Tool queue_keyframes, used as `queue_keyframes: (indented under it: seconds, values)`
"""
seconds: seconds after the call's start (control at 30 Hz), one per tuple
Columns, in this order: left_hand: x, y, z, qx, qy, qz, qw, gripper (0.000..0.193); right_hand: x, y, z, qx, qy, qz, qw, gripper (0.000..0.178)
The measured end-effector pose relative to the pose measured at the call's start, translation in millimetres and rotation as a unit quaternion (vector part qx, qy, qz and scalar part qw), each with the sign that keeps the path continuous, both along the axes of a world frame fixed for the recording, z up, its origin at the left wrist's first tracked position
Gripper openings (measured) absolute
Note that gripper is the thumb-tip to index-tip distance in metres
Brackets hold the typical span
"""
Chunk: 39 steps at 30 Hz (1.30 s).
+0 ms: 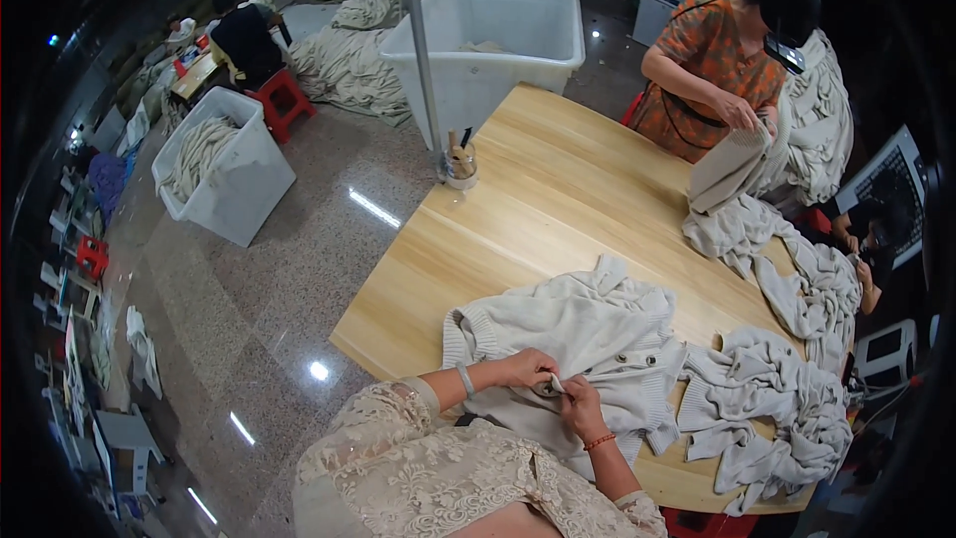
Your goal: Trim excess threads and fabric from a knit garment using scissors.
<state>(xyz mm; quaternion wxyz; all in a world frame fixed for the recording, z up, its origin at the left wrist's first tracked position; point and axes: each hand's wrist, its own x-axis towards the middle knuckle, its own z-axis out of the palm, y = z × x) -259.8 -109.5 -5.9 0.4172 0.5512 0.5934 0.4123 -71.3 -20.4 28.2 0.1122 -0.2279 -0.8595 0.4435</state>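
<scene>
A cream knitted cardigan (588, 314) lies spread on the wooden table in front of me, with dark buttons showing along its band. My left hand (529, 367) pinches the cardigan's edge near a button, its fingers closed. Right beside it, my right hand (581, 406) is closed on the same bit of the edge, which is lifted between the fingertips. The two hands almost touch. What exactly lies under the fingertips is too small to tell.
More cream knitwear (757, 389) is heaped along the right of the wooden table (518, 189). Across it, a co-worker (712, 70) handles a knitted piece (732, 164). A metal pole (423, 60) and a cup of tools (461, 169) stand at the far left corner, near white bins (234, 194).
</scene>
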Motion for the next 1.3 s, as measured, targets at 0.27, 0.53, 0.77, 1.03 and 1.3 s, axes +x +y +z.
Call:
queue_keyframes:
  seconds: [0.27, 0.53, 0.77, 1.03, 1.3]
  values:
    - [-5, -18, 6, -0.045, -0.051, -0.072, 0.995, 0.020, 7, -12, 16, -0.018, -0.082, 0.028, 0.996, 0.015]
    - [-21, -11, 23, -0.084, 0.141, 0.059, 0.985, 0.029, 12, 33, 19, 0.141, -0.186, -0.017, 0.972, 0.014]
    - [16, 29, 24, 0.076, 0.129, 0.075, 0.986, 0.021, 14, 28, -3, 0.140, -0.124, -0.049, 0.981, 0.012]
    - [53, 59, 7, 0.054, 0.312, -0.063, 0.946, 0.007, 31, 12, 3, 0.130, -0.148, -0.076, 0.977, 0.012]
    - [42, 58, 8, 0.068, 0.367, -0.118, 0.920, 0.007, 20, 18, 3, 0.145, -0.145, -0.056, 0.977, 0.014]
